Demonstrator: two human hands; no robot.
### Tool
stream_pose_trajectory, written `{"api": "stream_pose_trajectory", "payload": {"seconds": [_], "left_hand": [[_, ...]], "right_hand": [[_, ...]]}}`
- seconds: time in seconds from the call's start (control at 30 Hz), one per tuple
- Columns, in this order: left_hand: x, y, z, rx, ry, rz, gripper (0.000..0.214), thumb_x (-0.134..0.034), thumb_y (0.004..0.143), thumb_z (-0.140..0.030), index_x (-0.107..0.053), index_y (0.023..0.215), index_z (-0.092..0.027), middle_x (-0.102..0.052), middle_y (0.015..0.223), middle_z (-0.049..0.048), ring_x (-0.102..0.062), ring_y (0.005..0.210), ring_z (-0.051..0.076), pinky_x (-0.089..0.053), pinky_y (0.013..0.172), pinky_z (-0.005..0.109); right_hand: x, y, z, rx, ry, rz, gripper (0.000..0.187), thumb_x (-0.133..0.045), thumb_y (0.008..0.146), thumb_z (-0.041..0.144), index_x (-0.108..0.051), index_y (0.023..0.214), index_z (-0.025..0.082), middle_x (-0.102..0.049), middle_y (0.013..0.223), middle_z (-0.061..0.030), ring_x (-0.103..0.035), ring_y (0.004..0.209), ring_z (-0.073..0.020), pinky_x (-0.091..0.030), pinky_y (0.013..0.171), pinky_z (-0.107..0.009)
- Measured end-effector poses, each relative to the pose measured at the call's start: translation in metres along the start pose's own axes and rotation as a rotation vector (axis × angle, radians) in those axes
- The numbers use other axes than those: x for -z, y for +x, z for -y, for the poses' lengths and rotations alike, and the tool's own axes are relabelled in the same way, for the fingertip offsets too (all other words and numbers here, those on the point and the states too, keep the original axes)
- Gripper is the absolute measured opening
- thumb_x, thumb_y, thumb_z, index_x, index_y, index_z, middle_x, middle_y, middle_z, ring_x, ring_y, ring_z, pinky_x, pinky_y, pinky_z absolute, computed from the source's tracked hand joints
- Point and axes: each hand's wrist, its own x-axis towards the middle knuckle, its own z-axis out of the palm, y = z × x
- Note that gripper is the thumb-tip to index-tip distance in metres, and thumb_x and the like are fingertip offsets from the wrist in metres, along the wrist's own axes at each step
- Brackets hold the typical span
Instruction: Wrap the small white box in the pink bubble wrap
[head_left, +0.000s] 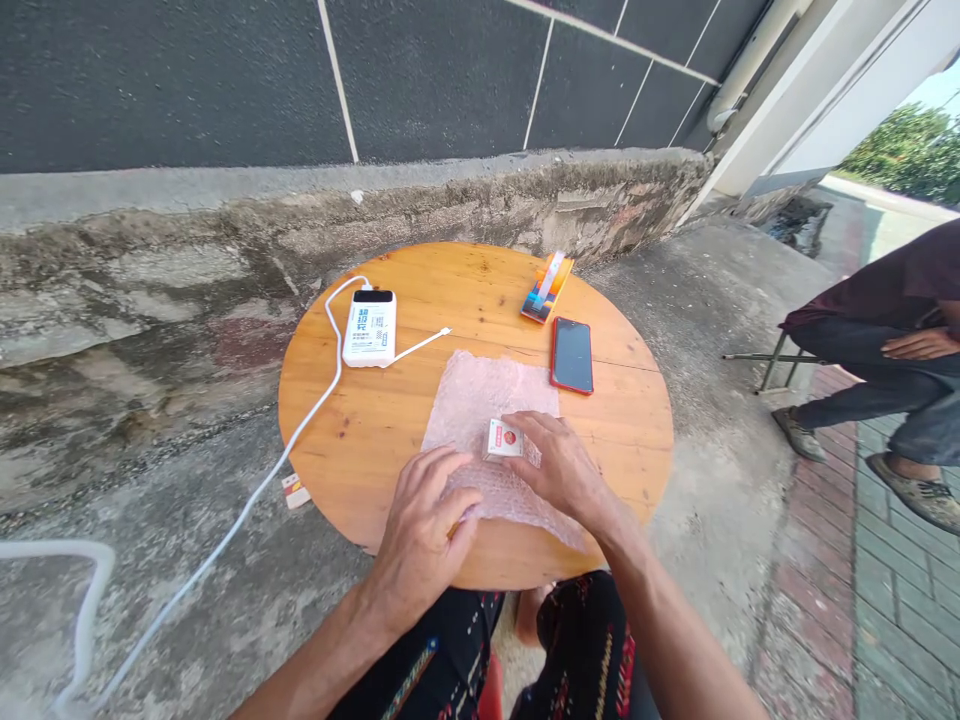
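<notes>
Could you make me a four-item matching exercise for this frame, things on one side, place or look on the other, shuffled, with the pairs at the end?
Things
1. small box
2. phone
3. power bank
4. tape dispenser

Place or look
A. white with a black end
B. over the bubble wrap, at the right hand
C. orange, near the far edge of the table
D. dark screen, red edging

Pairs: 1-B, 2-D, 3-A, 4-C

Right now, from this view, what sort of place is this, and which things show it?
Probably an outdoor spot beside a building: a dark wall rises beyond the table, with paving and greenery off to the right.
</notes>
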Motion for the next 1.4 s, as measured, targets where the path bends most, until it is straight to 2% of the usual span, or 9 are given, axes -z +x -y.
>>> {"api": "stream_pose_trajectory", "payload": {"seconds": [0.27, 0.4, 0.47, 0.63, 0.83, 1.03, 1.17, 1.33, 1.4], "left_hand": [[0.000, 0.043, 0.006, -0.025, 0.011, 0.018, 0.010, -0.057, 0.082, -0.014, -0.063, 0.076, -0.020, -0.065, 0.103, 0.0036, -0.056, 0.103, 0.020, -0.042, 0.094, 0.039], [-0.004, 0.063, 0.011, 0.001, 0.047, 0.044, 0.009, -0.057, 0.081, -0.018, -0.066, 0.080, -0.020, -0.068, 0.098, 0.0034, -0.059, 0.096, 0.020, -0.042, 0.091, 0.039], [-0.007, 0.067, 0.012, 0.041, 0.048, 0.048, 0.008, -0.058, 0.081, -0.019, -0.066, 0.079, -0.020, -0.068, 0.097, 0.0034, -0.060, 0.094, 0.021, -0.043, 0.088, 0.038], [-0.010, 0.072, 0.011, 0.173, -0.028, 0.086, 0.010, -0.057, 0.079, -0.020, -0.064, 0.072, -0.020, -0.071, 0.095, 0.0029, -0.063, 0.090, 0.019, -0.046, 0.084, 0.033], [-0.014, 0.076, 0.011, 0.334, -0.119, 0.143, 0.014, -0.054, 0.078, -0.022, -0.068, 0.079, -0.022, -0.072, 0.097, 0.0006, -0.063, 0.085, 0.018, -0.046, 0.076, 0.027], [-0.020, 0.075, 0.012, 0.391, -0.170, 0.140, 0.013, -0.054, 0.078, -0.027, -0.065, 0.073, -0.021, -0.068, 0.074, -0.0036, -0.058, 0.067, 0.013, -0.042, 0.063, 0.022], [-0.022, 0.076, 0.013, 0.434, -0.177, 0.143, 0.012, -0.052, 0.077, -0.025, -0.061, 0.071, -0.020, -0.064, 0.067, -0.0046, -0.056, 0.064, 0.012, -0.040, 0.060, 0.021], [-0.024, 0.074, 0.016, 0.443, -0.191, 0.145, 0.009, -0.053, 0.077, -0.024, -0.060, 0.072, -0.020, -0.063, 0.069, -0.0047, -0.056, 0.065, 0.012, -0.040, 0.061, 0.021], [-0.023, 0.074, 0.017, 0.440, -0.191, 0.145, 0.010, -0.053, 0.078, -0.024, -0.060, 0.073, -0.020, -0.063, 0.069, -0.0049, -0.056, 0.066, 0.012, -0.041, 0.062, 0.021]], "right_hand": [[0.032, -0.034, -0.013, -0.167, 0.467, -0.048, 0.039, -0.039, 0.095, 0.042, -0.053, 0.127, 0.025, -0.057, 0.128, -0.0084, -0.052, 0.120, -0.0239, -0.042, 0.099, -0.043], [0.041, -0.056, -0.012, -0.160, 0.552, -0.024, 0.058, -0.057, 0.084, 0.052, -0.046, 0.135, 0.026, -0.059, 0.127, -0.0096, -0.054, 0.116, -0.0280, -0.043, 0.097, -0.047], [0.035, -0.058, -0.010, -0.178, 0.496, -0.094, 0.066, -0.066, 0.078, 0.047, -0.044, 0.136, 0.025, -0.063, 0.119, -0.0094, -0.057, 0.111, -0.0264, -0.044, 0.096, -0.045], [0.009, -0.051, -0.019, -0.351, 0.397, -0.342, 0.031, -0.059, 0.083, 0.036, -0.062, 0.111, 0.021, -0.067, 0.086, -0.0041, -0.063, 0.079, -0.0186, -0.051, 0.078, -0.035], [-0.006, -0.046, -0.034, -0.414, 0.488, -0.389, 0.031, -0.057, 0.083, 0.035, -0.062, 0.109, 0.019, -0.060, 0.073, -0.0001, -0.057, 0.068, -0.0154, -0.047, 0.064, -0.028], [-0.022, -0.044, -0.044, -0.469, 0.577, -0.427, 0.037, -0.060, 0.081, 0.035, -0.058, 0.113, 0.017, -0.055, 0.069, 0.0018, -0.051, 0.059, -0.0122, -0.043, 0.054, -0.024], [-0.020, -0.048, -0.042, -0.451, 0.452, -0.483, 0.039, -0.059, 0.082, 0.035, -0.055, 0.117, 0.018, -0.060, 0.078, -0.0015, -0.056, 0.066, -0.0150, -0.048, 0.060, -0.029], [-0.005, -0.056, -0.005, -0.295, -0.048, -0.677, 0.026, -0.051, 0.088, 0.020, -0.058, 0.112, 0.023, -0.062, 0.102, -0.0102, -0.056, 0.095, -0.0251, -0.043, 0.082, -0.043], [-0.005, -0.054, 0.013, -0.162, -0.088, -0.546, 0.028, -0.047, 0.088, 0.011, -0.059, 0.110, 0.024, -0.063, 0.102, -0.0087, -0.056, 0.093, -0.0238, -0.042, 0.080, -0.041]]}}
